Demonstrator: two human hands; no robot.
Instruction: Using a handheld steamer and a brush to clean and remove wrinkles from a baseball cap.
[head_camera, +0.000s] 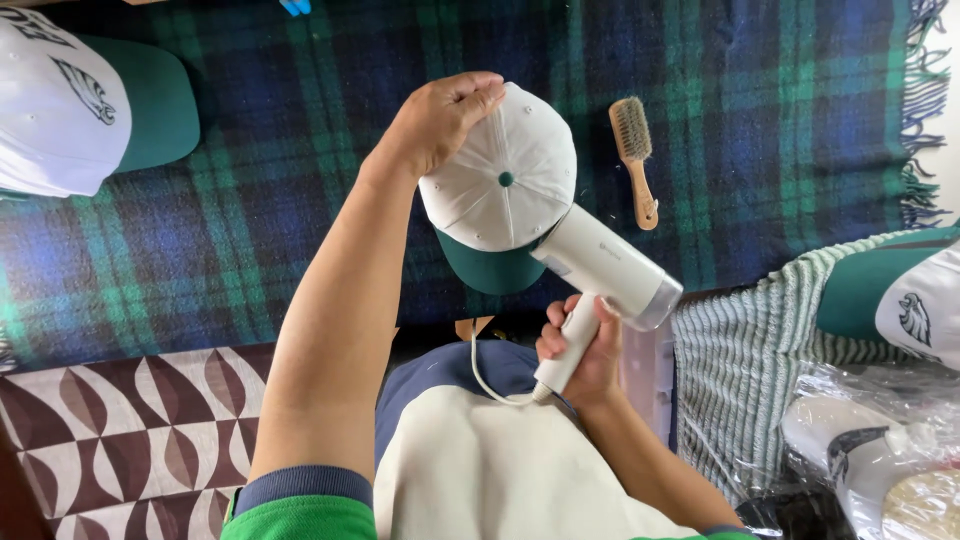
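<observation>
left hand (445, 115) pinches white cap (505, 170) by its crown; right hand (580, 350) clamped on hair dryer (600, 265), its barrel running from lower right into the cap.

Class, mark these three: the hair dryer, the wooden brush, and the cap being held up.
hair dryer (608, 266), head view, on its white barrel
wooden brush (632, 130), head view, on the bristles
cap (510, 190), head view, on the white crown

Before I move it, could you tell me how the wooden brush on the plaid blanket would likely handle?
The wooden brush looks stiff and probably light: a slim handle with short bristles. It lies flat on the soft plaid blanket, so it seems unlikely to roll or slide. The narrow handle should give an easy pinch grip.
</observation>
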